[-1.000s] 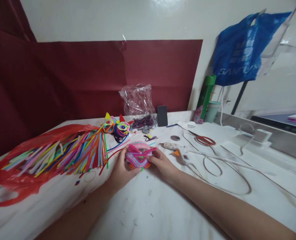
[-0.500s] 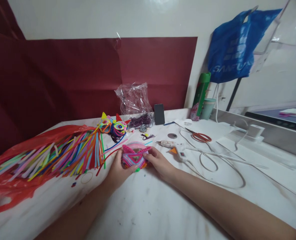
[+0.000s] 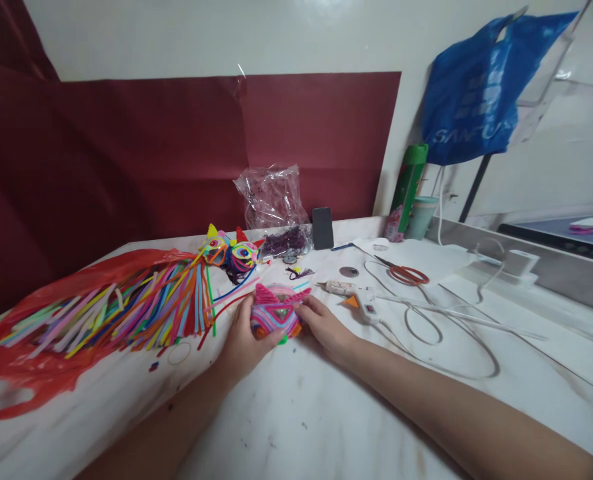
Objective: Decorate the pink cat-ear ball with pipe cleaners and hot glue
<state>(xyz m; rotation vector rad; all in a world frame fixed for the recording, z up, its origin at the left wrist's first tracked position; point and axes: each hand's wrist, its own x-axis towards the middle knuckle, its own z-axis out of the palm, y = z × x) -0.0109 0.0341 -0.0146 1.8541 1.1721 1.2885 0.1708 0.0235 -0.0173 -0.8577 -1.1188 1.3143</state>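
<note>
Pink-striped, eared ornament [image 3: 275, 321] near the middle of the counter [image 3: 321, 413], well forward of the back edge, pinched on its left side by the left hand [image 3: 241, 343] and on its right by the right hand [image 3: 325, 327]. Glue gun [image 3: 367, 305] to its right; scissors [image 3: 407, 275] behind, toward the counter's right edge.

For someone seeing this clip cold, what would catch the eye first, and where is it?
Probably the fan of multicoloured pipe cleaners spread over a red plastic bag on the left of the table. Next, the pink, cat-eared craft piece in the middle, between the left hand and the right hand. At upper right, a bright blue bag hangs against the pale wall.
</note>
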